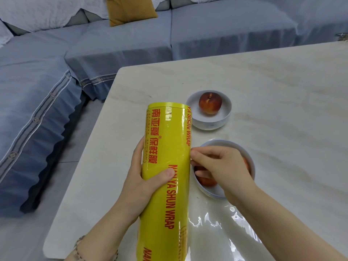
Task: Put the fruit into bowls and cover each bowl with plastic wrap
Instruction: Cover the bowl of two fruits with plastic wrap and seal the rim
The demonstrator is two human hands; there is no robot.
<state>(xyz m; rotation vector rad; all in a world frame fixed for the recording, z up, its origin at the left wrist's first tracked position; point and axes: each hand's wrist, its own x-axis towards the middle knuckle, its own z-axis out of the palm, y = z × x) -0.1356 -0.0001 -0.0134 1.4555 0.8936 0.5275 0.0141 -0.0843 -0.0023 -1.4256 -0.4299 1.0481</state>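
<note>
A big yellow roll of plastic wrap [167, 157] with red lettering is held upright over the table. My left hand [143, 178] grips it round the middle, thumb across the front. My right hand [216, 166] pinches at the roll's right edge, where the loose film starts. A sheet of clear film [222, 228] trails from the roll onto the table at the lower right. Behind my right hand stands a white bowl [248, 157] holding a peach [205, 180], mostly hidden. A second white bowl [224, 117] farther back holds one peach [210, 103] and is uncovered.
The pale marble table [282, 91] has its left edge and rounded corner close to the roll. A blue-grey sofa [131, 44] with a mustard cushion [130, 10] runs along the back and left. Grey floor lies between sofa and table.
</note>
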